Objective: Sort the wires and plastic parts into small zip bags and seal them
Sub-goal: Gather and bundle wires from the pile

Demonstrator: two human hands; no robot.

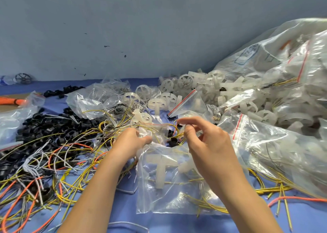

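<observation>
The left hand (pixel 131 142) gripped the mouth of a clear zip bag (pixel 159 195), which lay just below its fingertips holding 2 white T-shaped parts (pixel 160 167) and yellow wires (pixel 210 205), while the right hand (pixel 207 144) hovered alongside, thumb and forefinger apart, grip unclear.

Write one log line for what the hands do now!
left hand: grips zip bag top | right hand: by bag top, grip unclear | inside: white T-parts, yellow wires

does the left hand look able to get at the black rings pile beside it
Probably yes, once it lets go: the left hand grips the zip bag; only flat loose wires lie between it and the black rings.
</observation>
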